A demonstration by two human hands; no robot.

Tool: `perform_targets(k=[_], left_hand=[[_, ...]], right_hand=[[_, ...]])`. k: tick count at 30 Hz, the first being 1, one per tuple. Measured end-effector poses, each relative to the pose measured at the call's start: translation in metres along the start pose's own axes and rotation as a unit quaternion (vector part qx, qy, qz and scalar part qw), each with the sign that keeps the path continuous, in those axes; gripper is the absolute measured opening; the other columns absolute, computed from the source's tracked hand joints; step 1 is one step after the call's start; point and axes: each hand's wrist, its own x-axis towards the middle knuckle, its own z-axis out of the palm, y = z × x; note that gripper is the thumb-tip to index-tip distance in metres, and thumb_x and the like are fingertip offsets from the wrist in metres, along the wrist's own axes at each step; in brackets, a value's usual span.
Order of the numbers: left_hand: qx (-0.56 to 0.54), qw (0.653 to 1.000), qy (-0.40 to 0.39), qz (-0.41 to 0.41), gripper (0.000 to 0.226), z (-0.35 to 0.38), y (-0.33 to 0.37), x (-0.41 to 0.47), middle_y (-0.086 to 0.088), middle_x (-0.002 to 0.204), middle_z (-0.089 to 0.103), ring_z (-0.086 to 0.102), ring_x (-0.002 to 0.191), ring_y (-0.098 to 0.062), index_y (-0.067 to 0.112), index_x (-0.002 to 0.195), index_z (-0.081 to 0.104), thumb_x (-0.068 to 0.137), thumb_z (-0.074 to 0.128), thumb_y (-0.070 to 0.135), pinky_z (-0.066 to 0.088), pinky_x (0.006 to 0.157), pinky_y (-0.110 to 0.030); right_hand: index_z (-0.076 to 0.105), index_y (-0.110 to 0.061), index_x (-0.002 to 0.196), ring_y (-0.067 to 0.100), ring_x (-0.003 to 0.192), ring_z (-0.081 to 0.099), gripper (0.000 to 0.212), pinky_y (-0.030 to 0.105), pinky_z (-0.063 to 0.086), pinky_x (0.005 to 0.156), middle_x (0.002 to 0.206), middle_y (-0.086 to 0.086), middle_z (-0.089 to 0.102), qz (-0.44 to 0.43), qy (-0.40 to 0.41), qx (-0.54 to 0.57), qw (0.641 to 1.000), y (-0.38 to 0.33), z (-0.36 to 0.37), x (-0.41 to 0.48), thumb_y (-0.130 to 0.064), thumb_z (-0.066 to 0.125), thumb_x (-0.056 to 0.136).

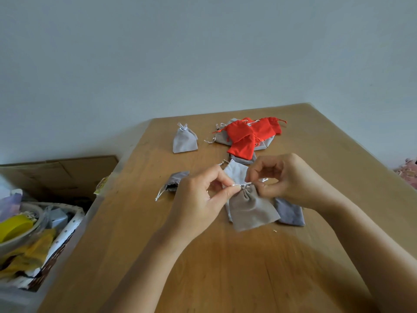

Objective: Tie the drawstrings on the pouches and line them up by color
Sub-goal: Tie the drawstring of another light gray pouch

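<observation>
Cords (235, 185) of a grey pouch (250, 208) are pinched between left hand (196, 199) and right hand (291, 179), just nearer than the red pile (248, 136) on the counter (225, 267). Basket (75, 214) left of that pile holds bowl (20, 241), yellow cloth (38, 248).

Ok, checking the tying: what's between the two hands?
The grey pouch, its neck cords pinched by left hand and right hand; head view.
</observation>
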Motion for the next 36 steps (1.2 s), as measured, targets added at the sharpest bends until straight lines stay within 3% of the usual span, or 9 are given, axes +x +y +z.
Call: perform_targets(k=[3, 7, 10, 13, 16, 20, 25, 31, 36], left_hand=[[-0.028, 0.999, 0.003, -0.043, 0.014, 0.002, -0.002, 0.001, 0.006, 0.082, 0.072, 0.067, 0.08, -0.006, 0.013, 0.075, 0.062, 0.081, 0.074, 0.008, 0.049, 0.071, -0.015], [-0.064, 0.997, 0.024, -0.045, 0.019, 0.001, -0.006, 0.002, 0.0, 0.081, 0.072, 0.069, 0.078, -0.011, 0.017, 0.074, 0.057, 0.081, 0.072, 0.008, 0.055, 0.072, -0.025], [-0.061, 0.996, 0.052, -0.026, 0.014, 0.001, -0.006, 0.002, -0.001, 0.079, 0.07, 0.068, 0.075, -0.013, 0.016, 0.074, 0.057, 0.081, 0.069, 0.014, 0.056, 0.069, -0.032], [-0.053, 0.995, 0.079, -0.001, 0.015, 0.001, -0.004, 0.003, 0.0, 0.079, 0.07, 0.068, 0.076, -0.013, 0.016, 0.074, 0.057, 0.082, 0.069, 0.011, 0.057, 0.069, -0.033], [-0.044, 0.993, 0.106, 0.024, 0.017, 0.0, -0.003, 0.004, 0.005, 0.078, 0.069, 0.068, 0.078, -0.008, 0.021, 0.076, 0.058, 0.081, 0.069, 0.009, 0.055, 0.069, -0.023], [-0.024, 0.993, 0.107, 0.049, 0.011, 0.002, -0.002, 0.003, 0.002, 0.08, 0.069, 0.067, 0.079, -0.004, 0.006, 0.076, 0.06, 0.081, 0.069, 0.005, 0.051, 0.072, -0.013], [0.025, 0.994, 0.082, 0.067, 0.009, 0.0, -0.003, 0.005, 0.006, 0.079, 0.069, 0.063, 0.075, -0.001, 0.005, 0.076, 0.066, 0.081, 0.072, 0.01, 0.047, 0.071, -0.013], [0.153, 0.976, 0.05, 0.149, 0.015, 0.004, -0.002, 0.006, 0.006, 0.078, 0.066, 0.055, 0.073, -0.01, 0.008, 0.076, 0.068, 0.085, 0.066, 0.02, 0.041, 0.071, -0.014], [0.15, 0.976, 0.055, 0.146, 0.013, 0.007, 0.004, 0.003, 0.006, 0.078, 0.066, 0.057, 0.072, -0.012, 0.007, 0.077, 0.066, 0.085, 0.065, 0.017, 0.043, 0.069, -0.018]], right_hand=[[0.061, -0.012, 0.067, 0.012, 0.074, 0.066, 0.012, 0.023, 0.053, 0.072, 0.079, 0.006, 0.069, -0.037, 0.03, 0.017, 0.999, 0.003, 0.01, 0.0, -0.001, 0.065, 0.07], [0.064, -0.01, 0.079, 0.008, 0.07, 0.061, 0.02, 0.019, 0.049, 0.067, 0.074, -0.003, 0.067, -0.052, 0.03, 0.06, 0.996, 0.001, 0.017, 0.002, 0.01, 0.064, 0.077], [0.066, -0.006, 0.097, 0.01, 0.08, 0.065, 0.026, 0.019, 0.05, 0.071, 0.083, -0.005, 0.07, -0.021, 0.021, 0.121, 0.992, -0.001, 0.017, 0.003, 0.016, 0.059, 0.085], [0.068, -0.006, 0.105, 0.01, 0.089, 0.068, 0.02, 0.023, 0.054, 0.078, 0.093, 0.0, 0.074, 0.014, 0.033, 0.154, 0.987, -0.001, 0.019, 0.003, 0.002, 0.063, 0.087], [0.072, -0.003, 0.101, 0.013, 0.087, 0.069, 0.022, 0.022, 0.054, 0.078, 0.095, 0.006, 0.075, 0.03, 0.046, 0.166, 0.985, -0.002, 0.021, 0.004, -0.013, 0.064, 0.084], [0.074, -0.008, 0.091, 0.005, 0.076, 0.068, 0.011, 0.017, 0.052, 0.072, 0.084, -0.002, 0.075, 0.023, 0.044, 0.11, 0.993, -0.005, 0.022, 0.004, -0.004, 0.064, 0.088], [0.067, -0.024, 0.072, 0.001, 0.06, 0.059, 0.028, 0.012, 0.045, 0.061, 0.068, -0.009, 0.068, -0.031, 0.096, -0.081, 0.992, -0.006, 0.025, 0.003, 0.003, 0.069, 0.081], [0.062, -0.012, 0.065, 0.003, 0.054, 0.051, 0.02, 0.01, 0.038, 0.053, 0.055, -0.008, 0.058, -0.05, 0.127, -0.164, 0.977, -0.003, 0.017, 0.003, 0.004, 0.072, 0.069], [0.062, -0.009, 0.064, 0.002, 0.052, 0.05, 0.018, 0.009, 0.036, 0.051, 0.053, -0.008, 0.056, -0.066, 0.142, -0.195, 0.968, -0.001, 0.014, 0.003, 0.005, 0.072, 0.065]])
